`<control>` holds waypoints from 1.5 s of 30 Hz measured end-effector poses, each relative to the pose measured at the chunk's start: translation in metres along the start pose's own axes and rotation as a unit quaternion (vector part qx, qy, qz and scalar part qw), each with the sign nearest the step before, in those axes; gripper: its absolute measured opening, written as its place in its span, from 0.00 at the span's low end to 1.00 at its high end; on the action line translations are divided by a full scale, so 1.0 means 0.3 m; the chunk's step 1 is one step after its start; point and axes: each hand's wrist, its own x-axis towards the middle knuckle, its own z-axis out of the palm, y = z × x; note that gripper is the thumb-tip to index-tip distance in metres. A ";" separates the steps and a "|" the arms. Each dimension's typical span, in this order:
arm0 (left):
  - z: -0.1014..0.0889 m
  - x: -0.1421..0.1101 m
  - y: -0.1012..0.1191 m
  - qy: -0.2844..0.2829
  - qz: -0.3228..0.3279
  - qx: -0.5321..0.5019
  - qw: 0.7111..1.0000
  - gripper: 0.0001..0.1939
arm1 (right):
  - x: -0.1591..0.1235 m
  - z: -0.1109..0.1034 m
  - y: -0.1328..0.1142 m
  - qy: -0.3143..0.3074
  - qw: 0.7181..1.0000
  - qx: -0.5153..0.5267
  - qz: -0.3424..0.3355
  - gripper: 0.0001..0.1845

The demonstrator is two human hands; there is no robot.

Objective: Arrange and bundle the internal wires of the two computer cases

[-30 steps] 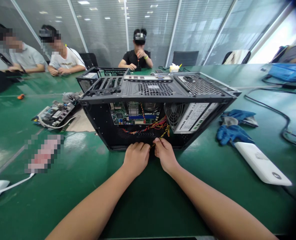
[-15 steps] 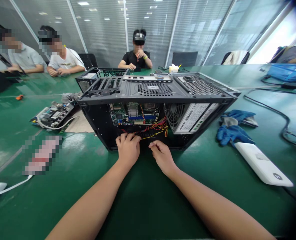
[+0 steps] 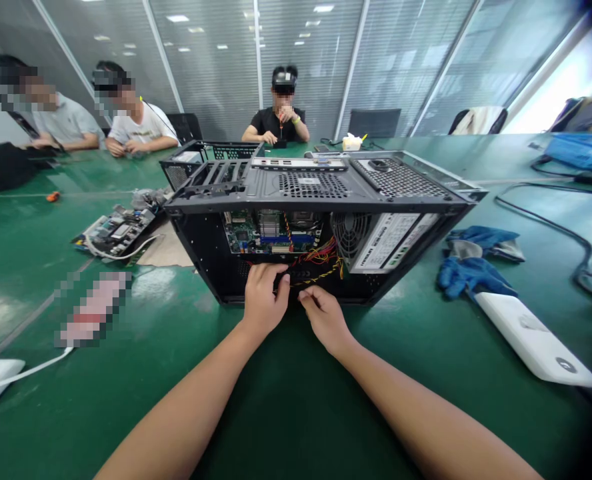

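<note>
A black open-sided computer case [image 3: 303,205] lies in front of me. Inside it are a green motherboard [image 3: 243,233] and a power supply [image 3: 391,243] with a fan. Red, yellow and black wires run out from beside the power supply. My left hand [image 3: 265,303] reaches into the lower opening, closed around the end of a yellow-and-black twisted cable [image 3: 321,274]. Close by on the right, my right hand [image 3: 327,321] is closed in a pinch at the case's lower edge. Whatever its fingertips hold is too small to make out.
Left of the case lie a loose circuit board [image 3: 121,230] on cardboard and a phone with a white cable. To the right are blue gloves [image 3: 476,270], a white power bank [image 3: 536,339] and a black cord [image 3: 571,230]. Several people sit across the green table.
My left hand has shifted, its thumb and fingers now gathered closer over the cable. The right hand keeps its pinch near the same spot. The view has tilted slightly.
</note>
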 end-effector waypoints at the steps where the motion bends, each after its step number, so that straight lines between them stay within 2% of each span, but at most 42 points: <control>1: 0.007 0.018 0.006 0.012 -0.021 -0.027 0.999 0.08 | 0.000 0.000 -0.001 0.000 1.000 -0.005 -0.004 0.16; 4: 0.046 0.100 0.019 0.013 -0.117 -0.113 0.987 0.14 | 0.000 0.001 -0.002 -0.001 1.000 -0.024 -0.016 0.16; 7: 0.100 0.194 0.025 0.008 -0.207 -0.198 0.958 0.21 | 0.002 0.001 -0.001 -0.004 0.999 -0.039 -0.019 0.16; 9: 0.124 0.234 0.031 0.024 -0.242 -0.252 0.937 0.13 | 0.002 0.000 0.000 -0.008 0.999 -0.043 -0.016 0.16; 11: 0.127 0.246 0.043 -0.001 -0.243 -0.267 0.932 0.08 | 0.001 -0.001 0.000 -0.011 0.999 -0.047 -0.015 0.16; 13: 0.109 0.234 0.059 -0.012 -0.233 -0.270 0.934 0.11 | 0.001 -0.002 0.000 -0.011 0.999 -0.048 -0.015 0.16; 17: 0.030 0.185 0.080 -0.029 -0.206 -0.275 0.939 0.14 | -0.001 -0.001 -0.001 -0.013 0.999 -0.045 -0.022 0.16; 20: -0.040 0.157 0.068 -0.064 -0.186 -0.251 0.948 0.16 | -0.001 0.002 -0.005 -0.012 0.999 -0.041 -0.023 0.16; 23: -0.097 0.143 0.041 -0.089 -0.193 -0.249 0.945 0.17 | -0.001 0.004 -0.008 -0.009 0.999 -0.041 -0.021 0.17; 28: -0.149 0.138 0.024 -0.099 -0.199 -0.266 0.938 0.17 | -0.007 0.009 -0.010 0.001 0.998 -0.056 -0.033 0.17; 34: -0.167 0.144 0.055 -0.120 -0.250 -0.356 0.892 0.16 | 0.009 0.015 -0.091 -0.005 0.998 -0.021 -0.051 0.16; 41: -0.134 0.130 0.057 -0.081 -0.252 -0.376 0.888 0.15 | 0.139 0.046 -0.245 -0.002 0.997 0.015 -0.072 0.20; 45: -0.111 0.119 0.045 -0.072 -0.251 -0.387 0.884 0.15 | 0.211 0.089 -0.285 -0.042 0.993 0.084 -0.071 0.23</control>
